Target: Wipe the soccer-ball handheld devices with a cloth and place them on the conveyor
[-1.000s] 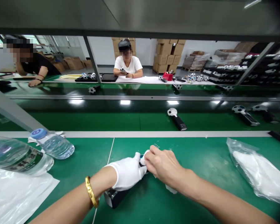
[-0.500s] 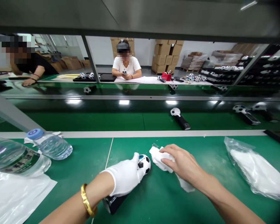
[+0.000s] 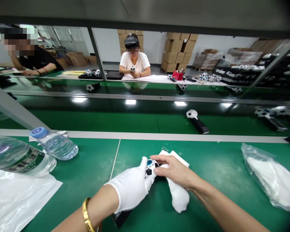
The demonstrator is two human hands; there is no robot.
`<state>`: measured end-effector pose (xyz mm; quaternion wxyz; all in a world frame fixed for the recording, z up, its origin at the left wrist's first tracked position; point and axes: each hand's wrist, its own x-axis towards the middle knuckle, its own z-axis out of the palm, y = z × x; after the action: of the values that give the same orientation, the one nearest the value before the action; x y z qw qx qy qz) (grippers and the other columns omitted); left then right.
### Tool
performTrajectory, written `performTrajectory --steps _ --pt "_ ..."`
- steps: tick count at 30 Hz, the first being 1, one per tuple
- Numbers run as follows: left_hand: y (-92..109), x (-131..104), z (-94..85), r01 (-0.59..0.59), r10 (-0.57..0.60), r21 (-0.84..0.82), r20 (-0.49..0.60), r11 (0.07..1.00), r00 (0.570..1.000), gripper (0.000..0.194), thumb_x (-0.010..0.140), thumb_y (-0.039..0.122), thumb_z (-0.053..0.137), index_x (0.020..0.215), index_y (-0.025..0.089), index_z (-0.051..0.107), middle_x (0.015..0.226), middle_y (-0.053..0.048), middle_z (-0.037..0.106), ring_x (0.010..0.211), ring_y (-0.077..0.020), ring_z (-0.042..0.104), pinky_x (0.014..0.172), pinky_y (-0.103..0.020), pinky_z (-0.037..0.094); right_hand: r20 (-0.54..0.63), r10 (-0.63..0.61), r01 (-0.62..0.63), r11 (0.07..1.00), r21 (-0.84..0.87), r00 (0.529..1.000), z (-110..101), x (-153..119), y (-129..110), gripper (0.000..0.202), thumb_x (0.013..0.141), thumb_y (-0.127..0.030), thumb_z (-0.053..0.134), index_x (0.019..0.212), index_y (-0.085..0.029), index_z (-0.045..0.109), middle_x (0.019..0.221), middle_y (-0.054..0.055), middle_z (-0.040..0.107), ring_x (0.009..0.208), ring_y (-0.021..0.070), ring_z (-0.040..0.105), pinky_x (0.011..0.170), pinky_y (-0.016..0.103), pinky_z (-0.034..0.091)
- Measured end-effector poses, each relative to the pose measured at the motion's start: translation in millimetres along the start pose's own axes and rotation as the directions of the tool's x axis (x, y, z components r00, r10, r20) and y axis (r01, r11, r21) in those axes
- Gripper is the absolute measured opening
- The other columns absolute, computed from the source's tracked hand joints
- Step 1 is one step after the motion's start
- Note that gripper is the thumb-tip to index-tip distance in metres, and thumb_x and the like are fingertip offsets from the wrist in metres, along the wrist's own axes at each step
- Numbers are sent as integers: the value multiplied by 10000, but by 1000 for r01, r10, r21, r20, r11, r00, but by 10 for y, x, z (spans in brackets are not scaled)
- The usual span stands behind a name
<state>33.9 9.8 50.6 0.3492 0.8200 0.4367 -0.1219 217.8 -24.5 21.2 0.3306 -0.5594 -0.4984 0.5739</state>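
My left hand (image 3: 133,186), in a white glove, is closed around a handheld device with a soccer-ball head (image 3: 151,168). Its black handle end (image 3: 121,218) sticks out below my palm. A blue patch shows on top of the ball. My bare right hand (image 3: 175,170) holds a bunched white cloth (image 3: 179,197), part of which hangs below the palm and part lies behind the fingers. The index finger and thumb of that hand reach the right side of the ball; whether cloth lies between them and it is hidden.
Two water bottles lie at left, one large (image 3: 19,158) and one small with a blue cap (image 3: 59,146), beside a white plastic sheet (image 3: 19,199). At right is a clear bag of white material (image 3: 268,174). Beyond the ledge lies another ball-headed device (image 3: 197,121). Two people sit opposite.
My right hand has moved left with the cloth, from apart to touching the ball. The left hand keeps its hold. The whole view has shifted slightly.
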Motion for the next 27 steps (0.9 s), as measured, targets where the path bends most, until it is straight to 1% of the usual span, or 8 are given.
performTrajectory --steps 5,8,11,15,19,22,24,27 --pt "-42 24 35 -13 13 -62 2 998 1000 669 867 549 238 1425 187 168 1163 -149 580 971 -339 582 783 -427 445 -8 30 -30 997 65 1000 27 7 -22 490 688 -186 627 1172 -143 568 1122 83 622 1048 205 565 955 328 414" --pt "-42 35 42 -36 34 -82 -29 996 999 646 868 560 231 1412 214 213 1145 -130 590 942 -326 591 778 -423 449 -13 59 -57 993 100 998 34 12 -17 491 681 -175 630 1167 -135 566 1107 84 628 990 197 593 913 315 442" --pt "-36 35 44 -53 50 -64 -56 997 997 639 867 566 230 1409 227 220 1096 -120 612 887 -317 604 734 -410 451 2 59 -59 992 109 998 21 6 -9 495 672 -167 630 1163 -140 573 1093 77 635 966 193 603 897 310 451" --pt "-52 38 60 -63 60 -42 -49 997 997 648 869 551 240 1422 218 178 1075 -131 617 854 -320 607 674 -389 439 14 42 -43 995 85 999 -2 -3 -3 502 679 -179 629 1177 -147 570 1122 76 621 1004 196 588 924 312 435" --pt "-73 56 80 -50 48 -44 -45 998 998 666 861 583 224 1425 235 159 1050 -129 626 835 -322 608 675 -399 432 3 49 -49 996 70 999 4 -2 -12 491 676 -173 632 1163 -147 576 1110 73 628 1008 199 584 911 310 442" --pt "-69 61 88 -48 46 -40 -47 998 998 651 861 586 216 1413 242 204 1032 -123 634 822 -325 610 660 -399 429 -7 57 -56 995 80 998 10 -1 -10 492 669 -166 635 1156 -130 577 1082 76 638 971 197 598 903 310 441" --pt "-56 53 86 -46 45 -33 -46 998 998 652 862 578 223 1411 225 217 1050 -129 628 842 -331 607 670 -401 429 0 58 -58 994 95 998 6 -2 -2 500 670 -163 633 1164 -119 570 1080 81 638 952 193 602 900 311 440" --pt "-29 37 71 -40 39 -14 -40 999 998 665 866 558 225 1421 195 189 1080 -143 617 875 -341 602 690 -407 428 18 45 -46 993 110 999 -10 1 8 504 673 -159 627 1172 -123 567 1095 81 633 950 191 601 890 310 447"
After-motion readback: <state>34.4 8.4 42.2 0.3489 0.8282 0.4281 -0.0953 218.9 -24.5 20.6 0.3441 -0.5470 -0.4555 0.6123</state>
